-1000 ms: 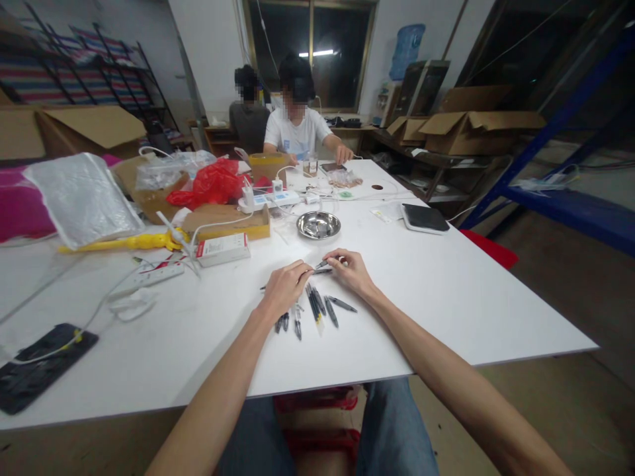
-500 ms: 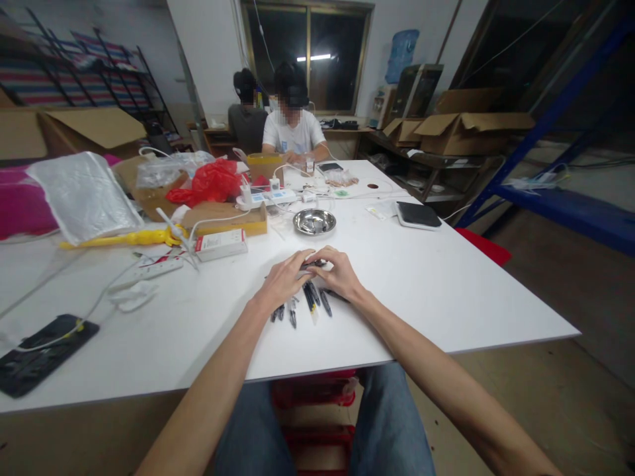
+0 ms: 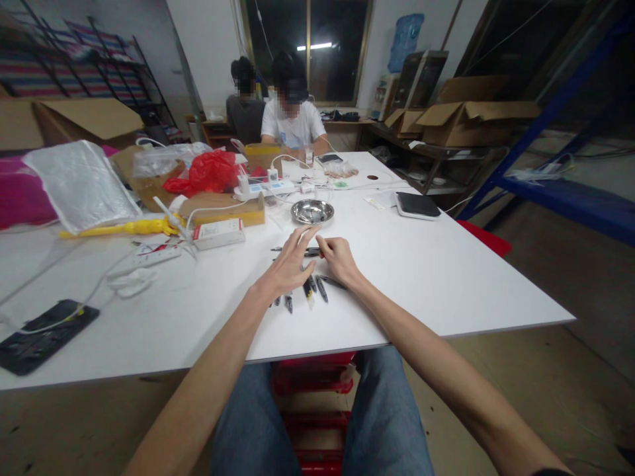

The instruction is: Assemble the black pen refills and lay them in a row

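Note:
My left hand (image 3: 289,266) is over the white table with its fingers spread and thumb apart. My right hand (image 3: 338,256) is closed, its thumb and fingers on the end of a dark pen-like piece (image 3: 311,252) that lies crosswise between the hands. Partly under my left hand, a thin dark piece (image 3: 276,249) sticks out to the left. Several black pen parts (image 3: 321,289) lie on the table just below the hands, some with yellow showing. Beyond my fingertips stands a round metal dish (image 3: 312,211) with small pieces in it.
At the left are a white box (image 3: 219,234), a yellow object (image 3: 129,228), cables, a red bag (image 3: 213,172) and a black tray (image 3: 47,336). A black-topped device (image 3: 417,205) lies at the right. A person (image 3: 292,122) sits across the table (image 3: 446,277).
My left hand has opened and its fingers have straightened away from the pen-like piece. The right hand has closed on the end of that piece. The whole view has shifted slightly.

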Motion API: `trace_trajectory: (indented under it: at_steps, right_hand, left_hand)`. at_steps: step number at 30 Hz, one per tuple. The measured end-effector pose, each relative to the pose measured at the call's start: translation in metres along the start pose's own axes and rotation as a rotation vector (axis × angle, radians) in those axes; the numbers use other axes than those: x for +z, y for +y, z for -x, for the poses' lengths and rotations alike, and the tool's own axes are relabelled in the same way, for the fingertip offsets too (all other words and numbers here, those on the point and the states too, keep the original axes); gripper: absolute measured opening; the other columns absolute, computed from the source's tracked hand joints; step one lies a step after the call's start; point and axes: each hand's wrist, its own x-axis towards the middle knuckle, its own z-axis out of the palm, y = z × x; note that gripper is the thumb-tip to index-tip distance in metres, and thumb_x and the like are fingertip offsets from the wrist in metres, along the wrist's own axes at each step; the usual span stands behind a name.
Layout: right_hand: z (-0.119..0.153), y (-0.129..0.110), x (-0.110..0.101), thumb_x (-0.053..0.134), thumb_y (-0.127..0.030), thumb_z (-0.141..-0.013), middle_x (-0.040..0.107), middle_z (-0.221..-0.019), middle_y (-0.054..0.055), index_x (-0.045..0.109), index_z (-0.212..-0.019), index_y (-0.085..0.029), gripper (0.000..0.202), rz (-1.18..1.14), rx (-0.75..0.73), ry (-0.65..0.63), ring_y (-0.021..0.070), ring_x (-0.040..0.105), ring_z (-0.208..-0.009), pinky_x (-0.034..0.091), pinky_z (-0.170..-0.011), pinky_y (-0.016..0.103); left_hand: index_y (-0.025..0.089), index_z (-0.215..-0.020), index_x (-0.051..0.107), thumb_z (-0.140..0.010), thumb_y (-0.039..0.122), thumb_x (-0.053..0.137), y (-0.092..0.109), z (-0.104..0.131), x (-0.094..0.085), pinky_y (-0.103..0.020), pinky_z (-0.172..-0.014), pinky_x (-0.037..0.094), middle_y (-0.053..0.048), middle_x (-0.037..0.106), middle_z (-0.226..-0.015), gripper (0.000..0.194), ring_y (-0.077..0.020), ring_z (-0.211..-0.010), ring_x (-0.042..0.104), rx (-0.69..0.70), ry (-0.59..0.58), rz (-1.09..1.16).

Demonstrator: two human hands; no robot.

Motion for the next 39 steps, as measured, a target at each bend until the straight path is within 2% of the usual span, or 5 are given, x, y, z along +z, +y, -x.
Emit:
trace_trajectory:
  at_steps: [10, 17, 30, 36, 39]
  right_hand:
    - [-0.003, 0.004, -0.010, 0.040, -0.067, -0.092, 0.043, -0.049, -0.002, 0.057, -0.059, -0.016, 0.063, -0.206, 0.087, -0.083, 0.0117, 0.038, -0.050, 0.029, -0.052, 0.026]
    - [0.000, -0.003, -0.014, 0.054, -0.059, -0.088, 0.049, -0.055, -0.003, 0.061, -0.073, -0.016, 0.046, -0.229, -0.023, -0.169, 0.0112, 0.042, -0.052, 0.032, -0.054, 0.025]
    - [0.003, -0.004, -0.015, 0.044, -0.060, -0.093, 0.042, -0.047, -0.003, 0.061, -0.060, -0.015, 0.058, -0.130, 0.043, -0.225, 0.0109, 0.039, -0.049, 0.030, -0.052, 0.026]
    - [0.003, -0.006, -0.017, 0.065, -0.052, -0.082, 0.066, -0.081, 0.004, 0.068, -0.088, -0.015, 0.038, -0.266, -0.101, -0.228, 0.0134, 0.054, -0.067, 0.040, -0.061, 0.024]
    - [0.002, -0.004, -0.016, 0.058, -0.057, -0.085, 0.056, -0.059, -0.001, 0.065, -0.072, -0.014, 0.045, -0.220, -0.017, -0.224, 0.0114, 0.045, -0.054, 0.034, -0.054, 0.024]
  left_hand:
    - [0.020, -0.093, 0.064, -0.098, 0.034, 0.045, -0.029, 0.007, -0.007, -0.042, -0.102, 0.040, -0.008, 0.069, -0.100, 0.025, -0.0245, -0.114, 0.056, -0.144, 0.047, -0.237]
    - [0.024, -0.097, 0.061, -0.094, 0.031, 0.053, -0.033, 0.012, 0.004, -0.028, -0.075, 0.044, -0.001, 0.070, -0.089, 0.012, -0.0179, -0.083, 0.063, -0.264, -0.019, -0.098]
    - [0.020, -0.093, 0.065, -0.093, 0.035, 0.053, -0.028, 0.011, 0.004, -0.028, -0.075, 0.045, -0.003, 0.068, -0.091, 0.019, -0.0166, -0.080, 0.061, -0.224, -0.006, 0.003]
    - [0.022, -0.101, 0.065, -0.092, 0.036, 0.055, -0.032, 0.013, 0.006, -0.026, -0.071, 0.045, 0.001, 0.067, -0.080, 0.019, -0.0146, -0.072, 0.060, -0.271, 0.003, 0.029]
    - [0.020, -0.097, 0.067, -0.095, 0.036, 0.050, -0.031, 0.012, 0.005, -0.027, -0.076, 0.046, -0.003, 0.069, -0.089, 0.024, -0.0159, -0.080, 0.062, -0.202, 0.008, 0.066]
